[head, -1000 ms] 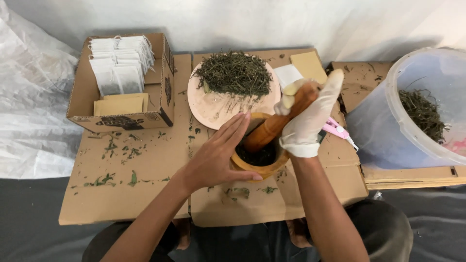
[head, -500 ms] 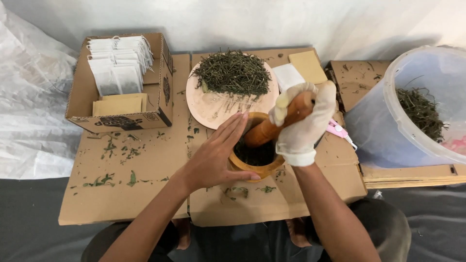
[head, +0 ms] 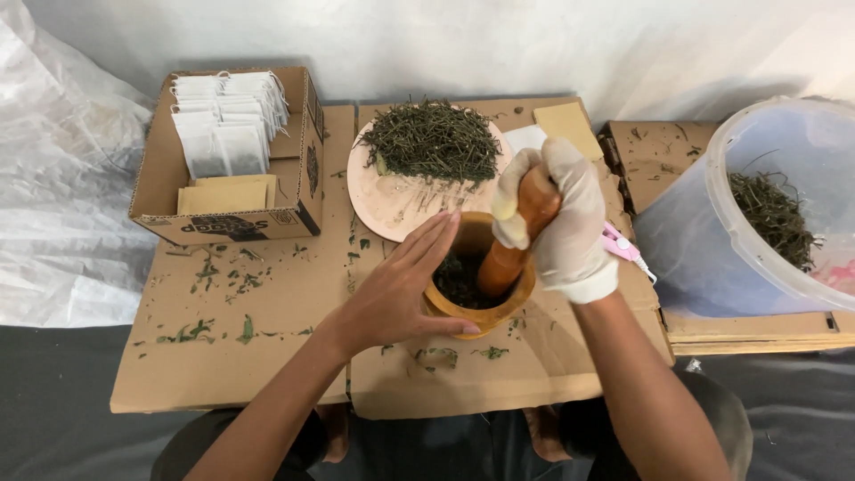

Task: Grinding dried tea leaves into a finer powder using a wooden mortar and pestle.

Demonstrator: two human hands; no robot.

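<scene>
Centrally, pestle (head: 515,239) inside mortar (head: 481,313) rim.

A pale wall (head: 463,40) fills the top of the frame, evenly lit. Crumpled clear plastic sheeting (head: 62,196) covers the left edge. Flattened cardboard (head: 232,356) lies mid-frame on a dark grey floor (head: 53,419) along the bottom.

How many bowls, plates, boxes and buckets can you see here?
Wooden bowl (mortar): 1
Pink plate with dried herbs: 1
Cardboard box of white bags: 1
Clear plastic bucket: 1
Total: 4
</scene>
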